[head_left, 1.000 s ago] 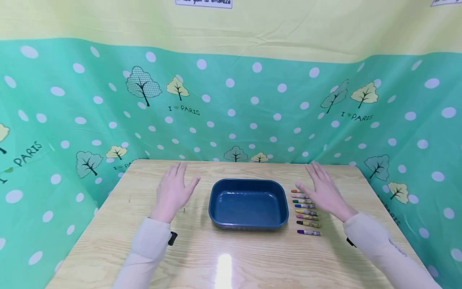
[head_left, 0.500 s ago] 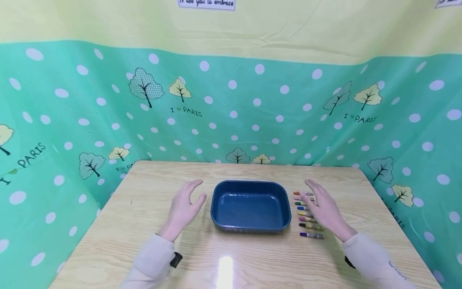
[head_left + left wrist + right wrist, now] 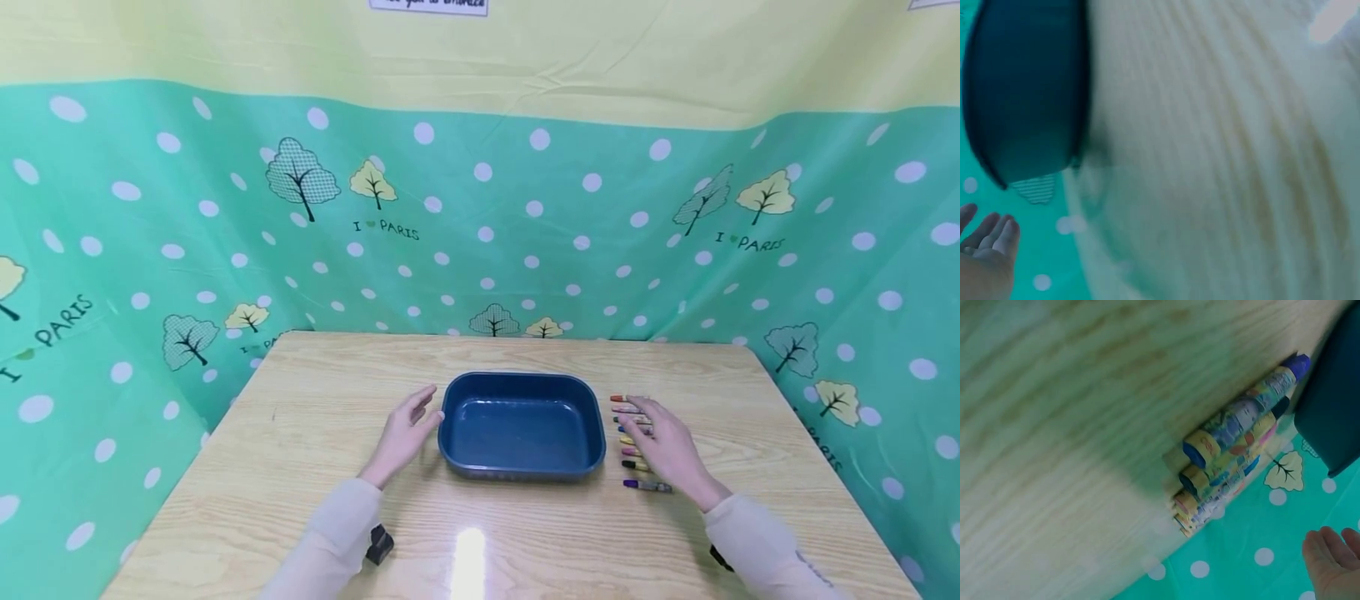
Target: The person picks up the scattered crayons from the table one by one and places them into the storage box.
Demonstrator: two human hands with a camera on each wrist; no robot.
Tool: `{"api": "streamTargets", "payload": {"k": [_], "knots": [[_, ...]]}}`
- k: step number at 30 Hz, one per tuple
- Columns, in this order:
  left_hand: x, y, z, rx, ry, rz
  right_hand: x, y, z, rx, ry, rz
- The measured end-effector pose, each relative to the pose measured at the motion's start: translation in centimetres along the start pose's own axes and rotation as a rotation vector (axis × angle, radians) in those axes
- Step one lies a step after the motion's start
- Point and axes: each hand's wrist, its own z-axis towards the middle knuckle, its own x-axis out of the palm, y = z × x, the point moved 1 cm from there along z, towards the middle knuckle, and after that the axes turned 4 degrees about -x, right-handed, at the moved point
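A dark blue rectangular plastic box [image 3: 521, 437] sits mid-table with nothing in it. At its left side is my left hand [image 3: 405, 437], fingers relaxed and thumb tip right at the rim in the head view. My right hand [image 3: 671, 450] hovers over a row of paper-wrapped crayons to the right of the box, holding none of them. It hides part of several crayons. Nearest me lies the purple crayon [image 3: 647, 486], with the black crayon [image 3: 634, 466] just beyond it. At the far end is the orange crayon [image 3: 621, 398].
The pale wood-grain table [image 3: 225, 508] reaches back to a green dotted cloth [image 3: 420, 275], which also hangs at both sides. A bright light reflection [image 3: 468, 558] shows on the tabletop in front of the box.
My left hand has come right and down to the box's left rim. My right hand has lowered and drawn back toward me over the crayons. Box and crayons stay in place.
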Motion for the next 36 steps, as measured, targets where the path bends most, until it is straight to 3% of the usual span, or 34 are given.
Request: {"api": "streamTargets", "payload": {"k": [7, 17, 21, 27, 36], "knots": [[1.0, 1.7, 0.6, -0.112, 0.067, -0.036, 0.3, -0.3, -0.4, -0.002, -0.036, 0.024], [2.6, 2.1, 1.1, -0.162, 0.1, -0.09, 0.9, -0.6, -0.7, 0.012, -0.027, 0.054], [3.0, 2.3, 1.0, -0.206, 0.082, -0.131, 1.1, -0.9, -0.8, -0.01, -0.046, 0.045], [3.3, 2.5, 0.7, -0.218, 0.049, -0.163, 0.8, -1.6, -0.6, -0.043, -0.029, 0.082], [3.5, 2.2, 0.6, -0.244, 0.011, -0.231, -1.0, -3.5, 2.0, -0.093, -0.067, 0.138]]}}
